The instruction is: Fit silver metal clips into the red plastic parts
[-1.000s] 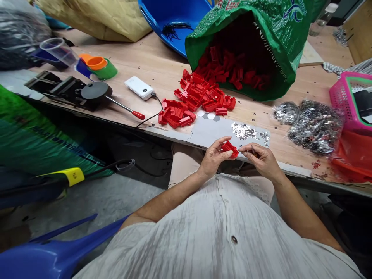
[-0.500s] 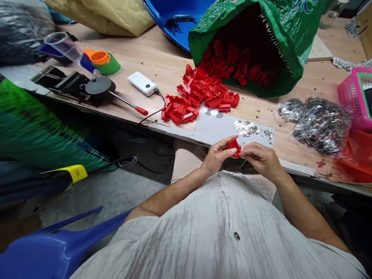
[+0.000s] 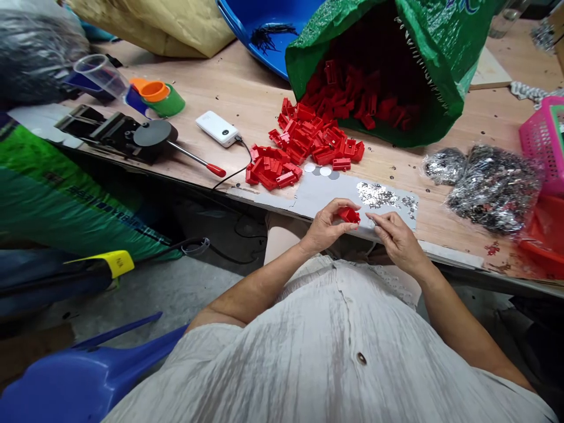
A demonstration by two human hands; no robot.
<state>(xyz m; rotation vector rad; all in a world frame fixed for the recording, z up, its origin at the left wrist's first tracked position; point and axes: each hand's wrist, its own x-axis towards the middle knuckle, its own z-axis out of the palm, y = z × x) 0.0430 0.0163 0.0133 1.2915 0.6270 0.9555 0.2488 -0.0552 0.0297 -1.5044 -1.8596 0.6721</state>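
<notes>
My left hand (image 3: pixel 326 226) is closed on a small red plastic part (image 3: pixel 349 215), held just off the table's front edge. My right hand (image 3: pixel 394 237) is right beside it, fingers curled and pinched, a little apart from the part; whether it holds anything I cannot make out. A pile of the same red parts (image 3: pixel 304 147) lies on the wooden table (image 3: pixel 247 100), spilling from a green woven sack (image 3: pixel 423 53). A scatter of tiny shiny metal pieces (image 3: pixel 374 195) lies on a grey card (image 3: pixel 321 194) just beyond my hands.
A black hand press with a red-tipped lever (image 3: pixel 132 136), a white power bank (image 3: pixel 217 128), stacked cups (image 3: pixel 154 97) and a blue tub (image 3: pixel 268 29) stand at the back left. Clear bags of metal pieces (image 3: pixel 489 185) and a pink basket (image 3: pixel 544 144) are at the right. A blue chair (image 3: pixel 83 382) is beside me.
My left hand has turned the red part and curled more closely round it. My right hand has drawn slightly away from the part.
</notes>
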